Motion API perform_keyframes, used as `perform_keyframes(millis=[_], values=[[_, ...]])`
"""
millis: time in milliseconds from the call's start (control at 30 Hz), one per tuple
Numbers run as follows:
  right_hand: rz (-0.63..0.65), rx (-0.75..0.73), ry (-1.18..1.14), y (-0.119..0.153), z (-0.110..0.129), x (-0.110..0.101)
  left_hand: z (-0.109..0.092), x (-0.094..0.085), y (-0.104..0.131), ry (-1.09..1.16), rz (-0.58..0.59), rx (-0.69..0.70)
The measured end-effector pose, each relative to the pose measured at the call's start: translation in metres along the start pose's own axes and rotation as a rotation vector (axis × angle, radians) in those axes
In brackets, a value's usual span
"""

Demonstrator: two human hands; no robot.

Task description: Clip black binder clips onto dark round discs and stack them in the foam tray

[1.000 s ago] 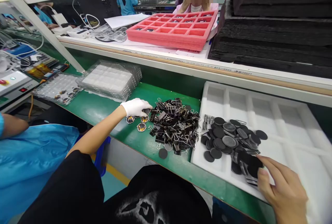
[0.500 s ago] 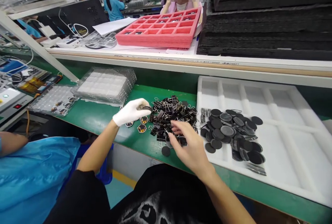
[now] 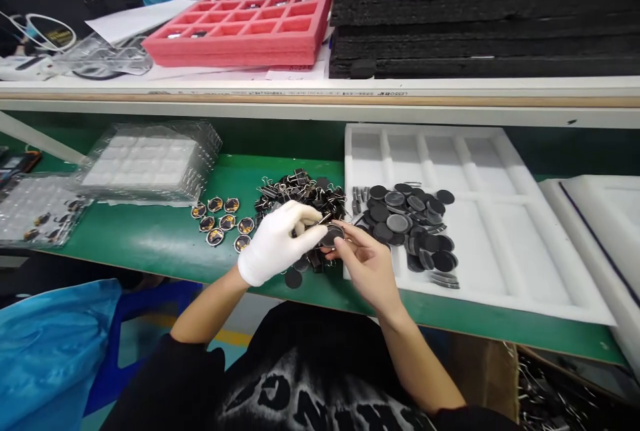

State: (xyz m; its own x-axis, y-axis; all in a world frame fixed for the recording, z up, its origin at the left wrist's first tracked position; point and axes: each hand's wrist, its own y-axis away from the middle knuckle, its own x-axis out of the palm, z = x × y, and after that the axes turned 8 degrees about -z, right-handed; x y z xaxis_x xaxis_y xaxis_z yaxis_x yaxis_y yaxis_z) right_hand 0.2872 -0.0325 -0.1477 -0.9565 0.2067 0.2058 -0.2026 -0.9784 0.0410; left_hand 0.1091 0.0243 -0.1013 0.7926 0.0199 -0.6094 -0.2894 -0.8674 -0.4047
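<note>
My left hand [image 3: 286,239], in a white glove, is closed with thumb and fingers at the left edge of a round black disc [image 3: 332,236]. My bare right hand [image 3: 367,263] pinches the same disc from the right, its thumb on the face. A small thin piece near the left fingertips is too small to make out. Behind and beneath both hands lies a heap of black binder clips [image 3: 299,184], partly hidden by them. Several round pieces with gold and black faces [image 3: 227,222] lie left of the heap. A loose black disc [image 3: 293,278] rests near the front edge.
Right of the heap, a white foam tray [image 3: 493,244] holds a pile of black discs [image 3: 400,223]. Stacked clear plastic trays [image 3: 145,158] stand at the left. A shelf edge [image 3: 280,111] crosses above the bench, carrying a pink foam tray [image 3: 240,51] and black foam sheets [image 3: 475,24].
My hands have come together over the clips, and my right hand has closed on the disc. The view has shifted right, showing more round gold-and-black pieces.
</note>
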Motion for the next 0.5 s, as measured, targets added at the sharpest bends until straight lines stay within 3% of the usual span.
perform_keyframes(millis=[200, 300, 500], values=[[-0.006, -0.051, 0.1, 0.004, -0.002, -0.02, -0.004, 0.013, -0.017, -0.203, 0.176, 0.256], [0.027, -0.06, 0.111, 0.003, -0.003, -0.031, -0.004, 0.015, -0.021, -0.223, 0.254, 0.303], [0.026, -0.068, 0.115, 0.005, -0.001, -0.041, -0.007, 0.018, -0.02, -0.199, 0.189, 0.297]])
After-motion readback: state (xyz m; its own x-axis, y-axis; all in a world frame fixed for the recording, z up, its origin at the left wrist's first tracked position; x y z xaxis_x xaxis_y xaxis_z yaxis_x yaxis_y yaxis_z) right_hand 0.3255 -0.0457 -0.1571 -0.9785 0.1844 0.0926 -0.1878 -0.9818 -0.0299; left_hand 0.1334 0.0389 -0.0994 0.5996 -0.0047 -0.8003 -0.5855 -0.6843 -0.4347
